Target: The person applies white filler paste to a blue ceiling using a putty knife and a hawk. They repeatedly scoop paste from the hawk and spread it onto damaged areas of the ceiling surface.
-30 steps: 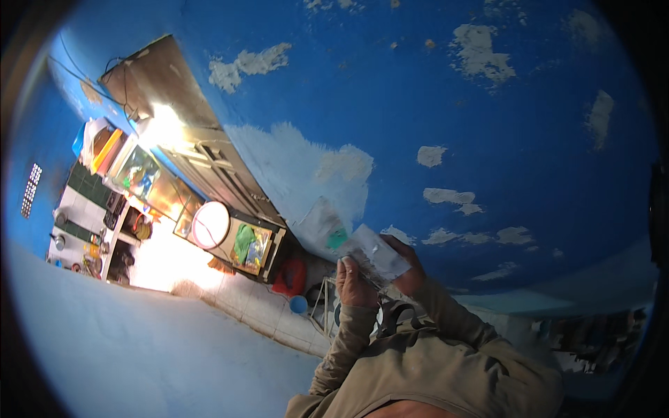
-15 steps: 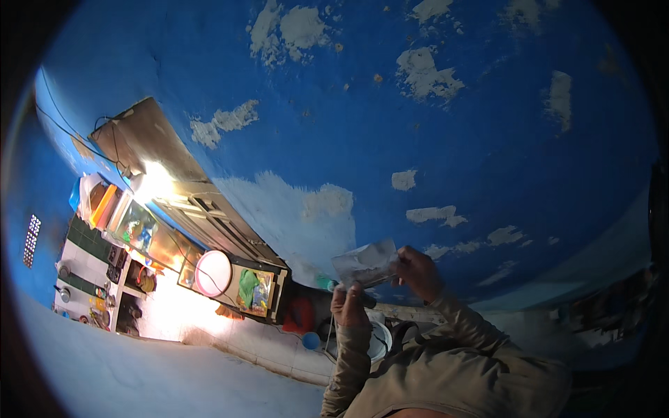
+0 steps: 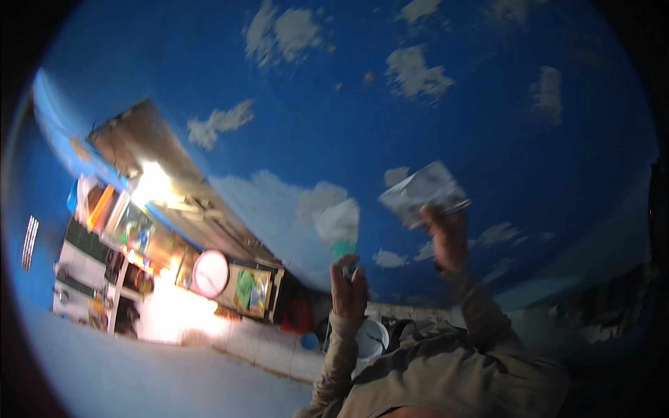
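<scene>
In my left hand [image 3: 348, 296] is a putty knife [image 3: 339, 224] with a pale blade and a green part near the handle. Its blade points up toward the blue wall; I cannot tell whether it touches the wall. My right hand [image 3: 448, 240] grips a flat grey-white plate [image 3: 426, 189] by its lower edge, its face smeared and somewhat blurred. The two hands are apart, the right one higher. The blue wall [image 3: 300, 118] in front carries several rough white patches, and a broad pale patch [image 3: 258, 198] spreads behind the putty knife.
A white bucket [image 3: 373, 339] stands below, between my forearms. To the left are a wooden cabinet [image 3: 202, 202], a pink round basin [image 3: 210, 273], a green cloth [image 3: 245, 287] and a bright lamp [image 3: 152, 182]. Low down sit a small blue cup [image 3: 309, 341] and a red item [image 3: 296, 315].
My hands have moved apart. The right hand has lifted the plate up and to the right, away from the left hand. The putty knife is now raised upright, its blade in plain view.
</scene>
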Available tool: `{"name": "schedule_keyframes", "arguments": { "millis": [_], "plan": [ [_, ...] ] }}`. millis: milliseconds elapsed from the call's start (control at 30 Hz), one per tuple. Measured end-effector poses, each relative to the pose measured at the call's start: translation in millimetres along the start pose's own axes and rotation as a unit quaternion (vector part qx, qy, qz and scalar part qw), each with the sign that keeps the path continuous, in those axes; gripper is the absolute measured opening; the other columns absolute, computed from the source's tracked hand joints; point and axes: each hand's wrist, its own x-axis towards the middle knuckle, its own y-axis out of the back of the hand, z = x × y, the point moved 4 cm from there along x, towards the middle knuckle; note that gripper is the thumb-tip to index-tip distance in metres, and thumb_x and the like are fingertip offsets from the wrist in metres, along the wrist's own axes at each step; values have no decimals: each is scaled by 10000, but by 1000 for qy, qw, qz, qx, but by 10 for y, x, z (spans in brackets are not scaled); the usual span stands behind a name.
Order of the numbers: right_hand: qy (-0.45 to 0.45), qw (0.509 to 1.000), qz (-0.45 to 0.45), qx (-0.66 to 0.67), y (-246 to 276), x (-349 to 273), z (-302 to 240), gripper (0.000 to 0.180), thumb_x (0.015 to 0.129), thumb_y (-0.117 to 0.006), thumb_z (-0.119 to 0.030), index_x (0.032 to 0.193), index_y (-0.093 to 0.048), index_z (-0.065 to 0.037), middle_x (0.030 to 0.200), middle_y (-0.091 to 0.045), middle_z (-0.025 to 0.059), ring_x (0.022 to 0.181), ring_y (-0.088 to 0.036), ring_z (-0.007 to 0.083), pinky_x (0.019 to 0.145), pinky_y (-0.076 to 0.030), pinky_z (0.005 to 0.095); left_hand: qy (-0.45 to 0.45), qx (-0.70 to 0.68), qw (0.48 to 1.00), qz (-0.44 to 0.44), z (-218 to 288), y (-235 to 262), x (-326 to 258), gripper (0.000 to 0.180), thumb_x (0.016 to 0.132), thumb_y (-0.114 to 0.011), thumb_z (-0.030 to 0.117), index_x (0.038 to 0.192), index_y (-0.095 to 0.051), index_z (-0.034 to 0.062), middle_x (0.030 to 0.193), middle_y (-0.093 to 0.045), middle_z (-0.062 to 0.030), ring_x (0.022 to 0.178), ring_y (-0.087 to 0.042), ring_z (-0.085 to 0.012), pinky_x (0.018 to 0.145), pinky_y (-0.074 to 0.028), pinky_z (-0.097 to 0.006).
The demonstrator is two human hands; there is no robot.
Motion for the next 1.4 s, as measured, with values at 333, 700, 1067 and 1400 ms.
{"name": "schedule_keyframes", "arguments": {
  "millis": [333,700,1067,1400],
  "plan": [
    [229,895,-345,-165,-498,149,-491,246,892,-521,-75,1100,-653,-60,1130,-652,82,1187,-531,251,1013,-383,400,-27,232,972,-38,389,331,-14,524,814,-674,91,1275,-442,-1,889,-657,-115,746,-611,-112,658,-487,-269],
    [95,922,-335,-168,-470,102,25,311,957,-418,-71,1235,-551,-106,1278,-567,38,1240,-486,236,1027,-398,374,-49,213,972,-81,378,453,-158,416,802,-686,106,1168,-527,-14,919,-633,-104,785,-616,-130,697,-493,-286],
    [-195,966,-128,114,-53,-160,227,273,850,-593,-167,1066,-565,-2,935,-611,96,858,-624,183,735,-544,376,10,183,983,-23,191,590,-119,323,859,-613,112,1116,-448,5,777,-599,-158,665,-618,-290,595,-464,-360],
    [-96,979,-179,-7,-161,-144,198,293,874,-597,-140,1134,-588,-6,1080,-633,133,946,-638,203,834,-531,362,52,47,997,-32,4,539,-122,189,927,-533,157,1038,-480,15,721,-542,-47,547,-488,-103,486,-402,-262]
  ]
}}
